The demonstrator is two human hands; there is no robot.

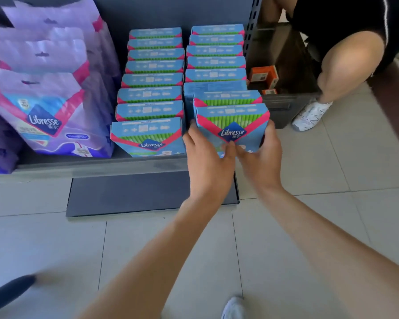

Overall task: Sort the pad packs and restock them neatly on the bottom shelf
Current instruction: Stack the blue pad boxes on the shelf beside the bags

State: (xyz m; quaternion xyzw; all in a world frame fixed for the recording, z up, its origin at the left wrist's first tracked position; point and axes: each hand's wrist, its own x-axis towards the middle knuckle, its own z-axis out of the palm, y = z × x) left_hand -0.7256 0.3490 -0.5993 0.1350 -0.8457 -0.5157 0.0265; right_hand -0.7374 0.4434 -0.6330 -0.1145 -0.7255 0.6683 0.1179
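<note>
Item: front blue pack (232, 125), right row, bottom shelf (101, 168). Stood upright, logo outward, I judge to match the left row (151, 95). My left-hand grip (205, 146) clamps its left edge and my right-hand grip (260, 148) its right, thumbs meeting low on the face. The pack lies between my palms, with a second pack (227, 99) touching behind.

Grey bottom shelf (101, 170) carries two rows of blue pad packs (151, 95) standing on edge from centre toward 12 o'clock, with purple bags (48, 116) at 9 to 10 o'clock. A dark panel (136, 194) lies on the tiled floor (55, 249) just in front.
</note>
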